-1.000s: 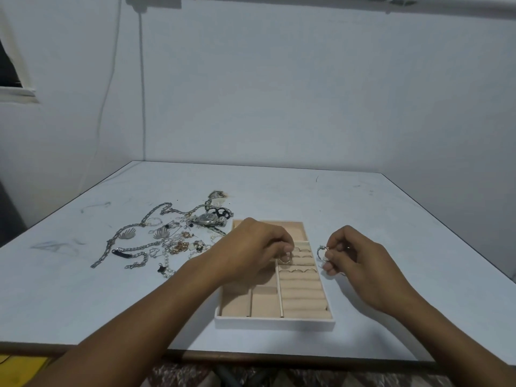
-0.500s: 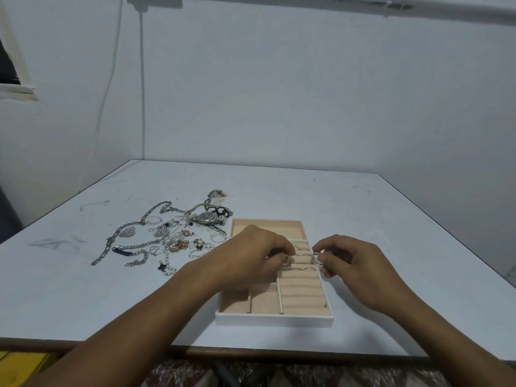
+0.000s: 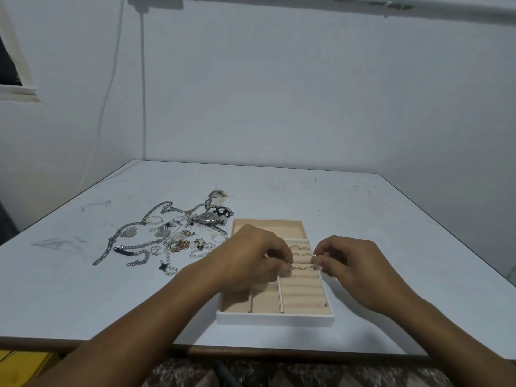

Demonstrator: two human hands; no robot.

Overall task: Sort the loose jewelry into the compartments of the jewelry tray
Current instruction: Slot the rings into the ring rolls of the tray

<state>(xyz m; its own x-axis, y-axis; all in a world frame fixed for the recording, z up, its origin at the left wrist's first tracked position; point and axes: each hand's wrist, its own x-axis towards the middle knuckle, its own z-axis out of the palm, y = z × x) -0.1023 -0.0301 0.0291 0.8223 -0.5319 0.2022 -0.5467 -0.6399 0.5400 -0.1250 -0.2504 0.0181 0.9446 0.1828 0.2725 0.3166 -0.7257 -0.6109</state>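
Beige tray (image 3: 275, 317) by table (image 3: 307, 191) edge, left hand (image 3: 251, 258), right hand (image 3: 354, 263), fingers (image 3: 279, 248) pinching rings (image 3: 288, 265)

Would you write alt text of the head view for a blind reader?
The left hand pinches a ring and the right hand a second ring over the ring rolls of a jewelry tray on a white table; loose chains and a watch lie left of the tray.

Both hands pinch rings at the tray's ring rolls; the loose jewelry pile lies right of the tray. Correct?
No: the head view shows the jewelry pile left of the tray. The left hand and right hand do pinch rings at the ring rolls.
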